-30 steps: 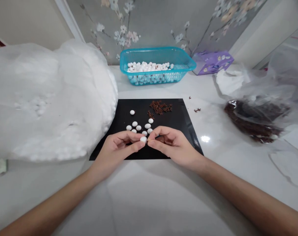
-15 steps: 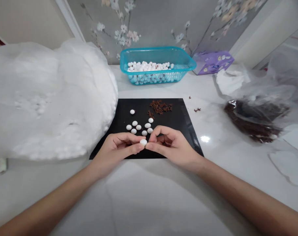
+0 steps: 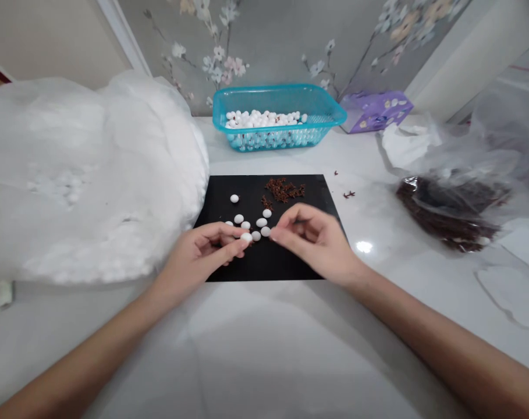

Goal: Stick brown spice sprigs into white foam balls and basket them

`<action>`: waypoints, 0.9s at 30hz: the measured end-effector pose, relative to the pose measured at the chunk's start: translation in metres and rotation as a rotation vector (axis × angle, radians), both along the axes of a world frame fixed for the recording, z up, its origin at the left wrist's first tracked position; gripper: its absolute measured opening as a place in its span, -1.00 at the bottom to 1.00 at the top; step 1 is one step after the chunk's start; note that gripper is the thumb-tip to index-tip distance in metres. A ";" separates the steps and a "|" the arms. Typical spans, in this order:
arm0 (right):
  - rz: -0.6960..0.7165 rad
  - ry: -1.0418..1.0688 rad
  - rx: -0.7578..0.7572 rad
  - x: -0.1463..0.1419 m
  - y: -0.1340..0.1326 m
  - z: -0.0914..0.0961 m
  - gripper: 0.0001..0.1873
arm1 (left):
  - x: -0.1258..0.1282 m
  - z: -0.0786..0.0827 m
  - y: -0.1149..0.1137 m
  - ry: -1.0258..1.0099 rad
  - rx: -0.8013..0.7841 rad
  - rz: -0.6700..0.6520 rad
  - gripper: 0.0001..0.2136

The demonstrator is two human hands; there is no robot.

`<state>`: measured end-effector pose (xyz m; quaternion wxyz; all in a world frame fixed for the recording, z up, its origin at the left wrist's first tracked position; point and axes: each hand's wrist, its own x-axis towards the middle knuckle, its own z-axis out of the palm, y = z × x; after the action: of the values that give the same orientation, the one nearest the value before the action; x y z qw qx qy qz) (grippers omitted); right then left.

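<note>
Between the thumb and fingertips of my left hand [image 3: 207, 249] is a small white foam ball [image 3: 247, 237], held just above the black mat [image 3: 264, 265]. My right hand [image 3: 314, 241], slightly blurred, is pinched closed at the right, its fingertips beside another white ball [image 3: 265, 231] lying on the mat. Whatever is in that pinch, if anything, is too small to make out. Several more white balls [image 3: 261, 222] lie loose in front of my hands. Beyond them is a pile of small brown branched pieces [image 3: 284, 190].
A turquoise basket [image 3: 279, 90] holding many white balls stands at the back. To the left bulges a large translucent bag [image 3: 93, 180] of white balls. On the right are a purple tissue pack [image 3: 377, 112], a clear bag of brown pieces [image 3: 447, 212] and stray brown pieces [image 3: 348, 194].
My hands have moved apart. The left has shifted left with the white ball, while the right has let go of it and moved right and slightly away from me.
</note>
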<state>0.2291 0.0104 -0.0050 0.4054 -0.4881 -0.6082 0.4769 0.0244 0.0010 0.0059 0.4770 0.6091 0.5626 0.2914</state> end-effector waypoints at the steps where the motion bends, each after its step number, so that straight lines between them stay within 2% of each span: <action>1: -0.068 -0.093 0.098 0.007 0.006 -0.002 -0.72 | -0.002 0.000 0.002 0.085 0.053 0.011 -0.77; 2: -0.141 -0.216 0.212 0.014 0.013 -0.004 -0.75 | -0.005 0.000 0.003 0.161 0.104 0.019 -0.76; 4: -0.193 -0.500 0.380 0.028 0.026 -0.010 -0.75 | -0.008 -0.002 0.005 0.264 0.176 0.018 -0.73; 6: -0.183 -0.684 0.421 0.038 0.034 -0.015 -0.68 | -0.010 -0.003 0.006 0.308 0.198 0.003 -0.69; 8: -0.162 -0.775 0.424 0.041 0.038 -0.019 -0.68 | -0.010 -0.004 0.005 0.331 0.208 -0.009 -0.65; 12: -0.146 -0.820 0.442 0.039 0.036 -0.020 -0.75 | -0.010 -0.005 0.004 0.421 0.269 -0.056 -0.63; 15: -0.171 -0.801 0.425 0.037 0.035 -0.020 -0.79 | -0.012 -0.006 0.002 0.520 0.362 -0.182 -0.64; 19: -0.180 -0.825 0.432 0.037 0.037 -0.020 -0.68 | -0.014 -0.006 0.002 0.636 0.485 -0.323 -0.64; 21: -0.149 -0.839 0.449 0.037 0.037 -0.020 -0.64 | -0.015 -0.007 0.003 0.679 0.519 -0.334 -0.64; 25: -0.143 -0.781 0.452 0.037 0.037 -0.020 -0.71 | -0.016 -0.006 0.002 0.718 0.572 -0.342 -0.62; 27: -0.164 -0.747 0.441 0.038 0.036 -0.020 -0.76 | -0.015 -0.002 -0.001 0.722 0.666 -0.332 -0.62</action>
<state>0.2673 0.0466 -0.0255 0.2888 -0.5755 -0.7595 0.0925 0.0093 -0.0003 0.0036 0.0725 0.8708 0.4636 0.1464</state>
